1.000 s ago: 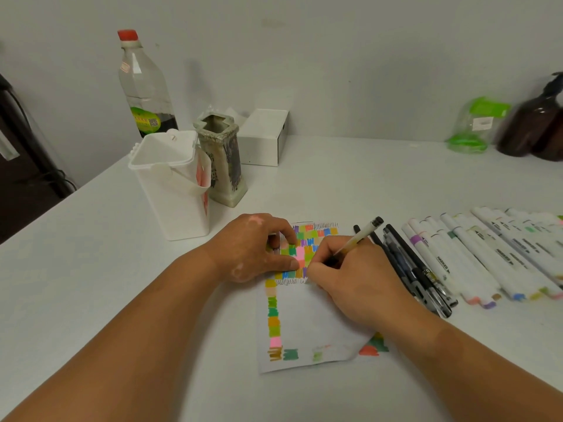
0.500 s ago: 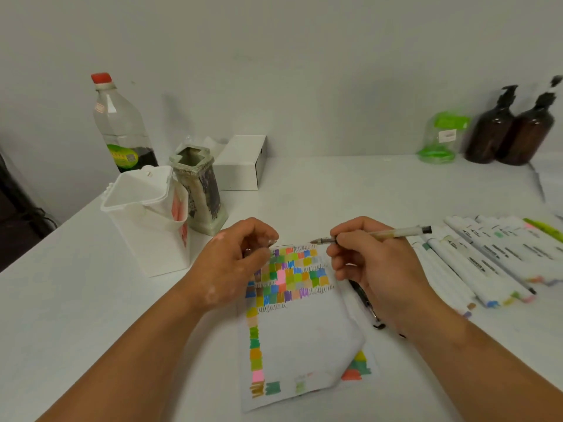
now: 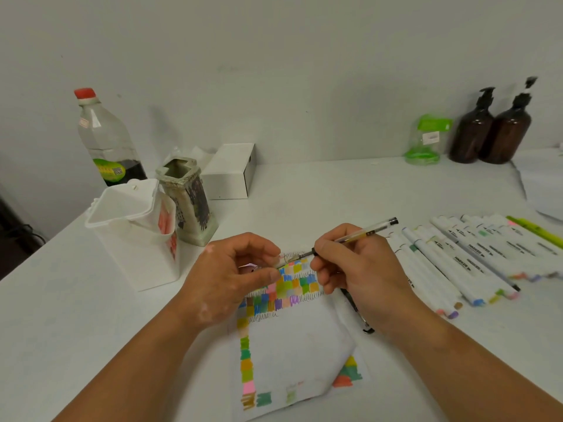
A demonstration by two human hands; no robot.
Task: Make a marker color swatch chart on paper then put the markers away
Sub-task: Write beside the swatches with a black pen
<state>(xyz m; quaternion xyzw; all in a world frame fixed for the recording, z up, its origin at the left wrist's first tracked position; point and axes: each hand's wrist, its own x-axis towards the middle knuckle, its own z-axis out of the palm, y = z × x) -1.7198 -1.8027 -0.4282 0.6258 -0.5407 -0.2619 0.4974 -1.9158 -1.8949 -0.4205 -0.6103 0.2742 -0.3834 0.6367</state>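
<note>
A white sheet of paper (image 3: 292, 339) edged with coloured swatches is laid on the white table (image 3: 335, 193), with a row of white-barrelled markers (image 3: 457, 263) to its right. A white plastic tub (image 3: 134, 239), a square ceramic vase (image 3: 189, 208), a white cardboard box (image 3: 228, 175) and a red-capped clear bottle (image 3: 103, 138) are stood at the far left, and two brown pump bottles (image 3: 470, 132) at the far right.

Single head-worn wide-angle view, facing forward and down, close over the table (image 3: 320, 193), wall (image 3: 304, 71) beyond

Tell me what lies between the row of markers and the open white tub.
Both hands sit on that line: the left hand and the right hand gripping a pen above the swatch paper. The ceramic vase stands beside the tub on the side facing the markers.
</note>
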